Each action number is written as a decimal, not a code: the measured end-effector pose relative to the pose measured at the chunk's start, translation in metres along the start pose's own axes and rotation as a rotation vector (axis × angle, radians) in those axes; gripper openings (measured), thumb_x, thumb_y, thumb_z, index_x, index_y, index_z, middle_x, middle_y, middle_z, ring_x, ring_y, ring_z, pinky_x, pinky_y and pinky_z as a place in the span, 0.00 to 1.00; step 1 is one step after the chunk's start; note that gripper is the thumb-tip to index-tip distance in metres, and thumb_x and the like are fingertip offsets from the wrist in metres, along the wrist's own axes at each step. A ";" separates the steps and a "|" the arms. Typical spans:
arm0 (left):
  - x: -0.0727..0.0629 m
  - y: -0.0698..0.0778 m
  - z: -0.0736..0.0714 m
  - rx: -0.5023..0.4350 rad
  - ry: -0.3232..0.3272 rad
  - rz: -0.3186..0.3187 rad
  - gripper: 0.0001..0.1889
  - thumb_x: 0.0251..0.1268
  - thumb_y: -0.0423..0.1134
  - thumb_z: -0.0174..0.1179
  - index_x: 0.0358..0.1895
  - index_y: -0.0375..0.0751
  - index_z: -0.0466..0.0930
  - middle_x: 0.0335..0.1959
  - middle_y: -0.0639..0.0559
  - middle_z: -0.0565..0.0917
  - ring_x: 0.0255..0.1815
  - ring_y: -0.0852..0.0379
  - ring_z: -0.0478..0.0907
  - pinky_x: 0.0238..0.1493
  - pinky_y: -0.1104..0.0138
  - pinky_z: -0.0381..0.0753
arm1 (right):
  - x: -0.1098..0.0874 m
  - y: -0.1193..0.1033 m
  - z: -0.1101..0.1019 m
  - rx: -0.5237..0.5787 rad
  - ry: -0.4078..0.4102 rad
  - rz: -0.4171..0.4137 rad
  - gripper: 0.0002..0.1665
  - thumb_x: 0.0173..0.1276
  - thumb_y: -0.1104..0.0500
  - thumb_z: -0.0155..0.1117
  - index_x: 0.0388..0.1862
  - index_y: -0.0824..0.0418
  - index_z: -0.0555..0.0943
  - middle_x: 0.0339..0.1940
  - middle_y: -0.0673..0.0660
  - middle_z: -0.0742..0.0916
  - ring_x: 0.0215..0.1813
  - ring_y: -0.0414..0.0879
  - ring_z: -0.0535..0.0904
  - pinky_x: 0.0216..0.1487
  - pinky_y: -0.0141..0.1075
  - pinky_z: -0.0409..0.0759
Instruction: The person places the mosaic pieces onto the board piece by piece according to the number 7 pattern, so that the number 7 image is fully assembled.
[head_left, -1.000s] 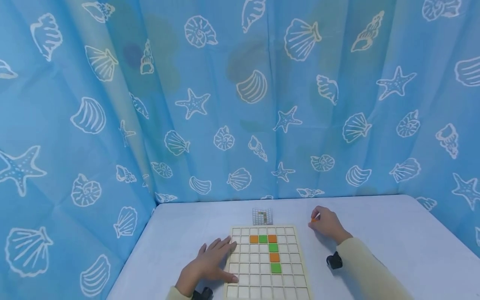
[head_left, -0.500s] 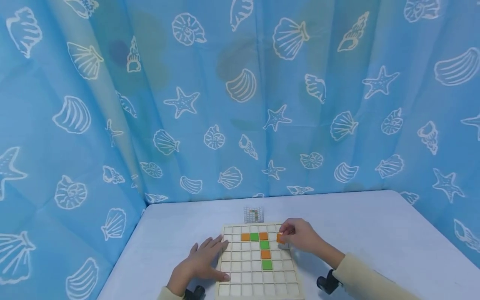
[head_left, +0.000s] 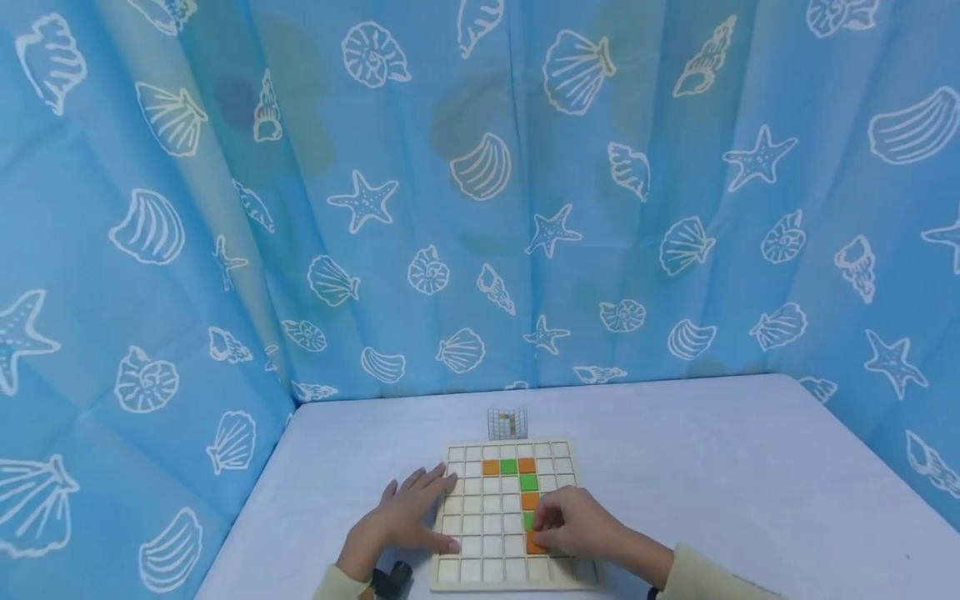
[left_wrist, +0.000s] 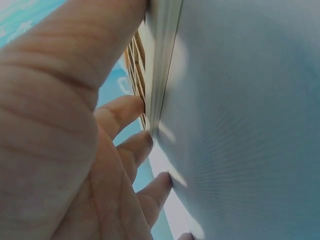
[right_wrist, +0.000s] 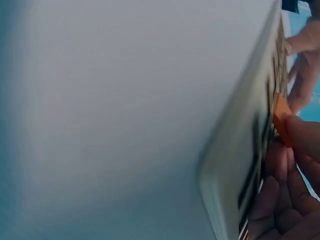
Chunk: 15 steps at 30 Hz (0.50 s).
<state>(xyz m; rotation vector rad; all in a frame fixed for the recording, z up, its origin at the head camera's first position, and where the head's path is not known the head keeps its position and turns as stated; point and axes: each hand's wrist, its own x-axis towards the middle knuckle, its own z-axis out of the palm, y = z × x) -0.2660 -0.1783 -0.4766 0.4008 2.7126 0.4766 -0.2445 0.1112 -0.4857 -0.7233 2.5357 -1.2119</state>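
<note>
A wooden grid board (head_left: 517, 586) lies on the table, with orange and green square tiles in some of its cells. Three tiles form a row near the far side: orange (head_left: 491, 467), green (head_left: 508, 467) and orange (head_left: 527, 465). A column of tiles runs from there toward me. My right hand (head_left: 573, 523) pinches an orange tile (right_wrist: 281, 119) between thumb and fingers at the near end of that column, partly covering the green tile above it. My left hand (head_left: 405, 517) rests along the board's left edge, fingers spread, thumb on the rim.
Just beyond the board's far edge stands a small gridded pattern card (head_left: 507, 423) with coloured squares. A white cloth covers the table (head_left: 675, 450). Blue curtains (head_left: 480, 208) with shell prints hang behind it and at the sides.
My right hand has brought the orange tile from the table at the right across the board to the column's near end. My left hand stays at the board's left edge.
</note>
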 end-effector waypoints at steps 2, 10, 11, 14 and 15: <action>0.001 0.000 0.001 -0.006 -0.003 -0.001 0.53 0.45 0.67 0.72 0.76 0.50 0.62 0.80 0.46 0.57 0.80 0.36 0.49 0.74 0.29 0.43 | -0.001 0.001 0.003 -0.051 0.001 -0.012 0.04 0.59 0.62 0.74 0.27 0.56 0.86 0.24 0.42 0.83 0.28 0.33 0.74 0.29 0.26 0.75; 0.004 -0.004 0.004 -0.024 -0.013 -0.001 0.55 0.42 0.71 0.71 0.76 0.52 0.61 0.80 0.47 0.56 0.80 0.36 0.48 0.74 0.30 0.40 | -0.001 0.005 0.003 -0.075 -0.008 0.030 0.05 0.56 0.62 0.76 0.26 0.55 0.86 0.25 0.44 0.83 0.29 0.36 0.75 0.29 0.28 0.75; 0.006 -0.005 0.005 -0.026 -0.011 0.005 0.55 0.42 0.71 0.71 0.76 0.52 0.61 0.80 0.47 0.56 0.80 0.36 0.48 0.74 0.29 0.40 | 0.000 0.005 0.002 -0.057 -0.016 0.041 0.05 0.57 0.61 0.76 0.27 0.54 0.86 0.26 0.44 0.83 0.29 0.37 0.76 0.29 0.28 0.75; 0.009 -0.008 0.008 -0.041 -0.009 0.015 0.56 0.41 0.72 0.70 0.76 0.54 0.61 0.81 0.48 0.55 0.81 0.37 0.47 0.75 0.30 0.38 | 0.001 0.007 -0.005 -0.017 -0.032 0.048 0.04 0.59 0.59 0.75 0.30 0.54 0.85 0.27 0.44 0.85 0.30 0.38 0.78 0.31 0.28 0.77; 0.010 -0.009 0.009 -0.047 -0.006 0.022 0.56 0.41 0.72 0.70 0.76 0.53 0.61 0.80 0.48 0.56 0.81 0.37 0.47 0.74 0.30 0.39 | 0.002 0.007 -0.009 -0.014 -0.032 0.043 0.04 0.61 0.57 0.74 0.30 0.54 0.85 0.28 0.45 0.85 0.31 0.39 0.78 0.31 0.28 0.77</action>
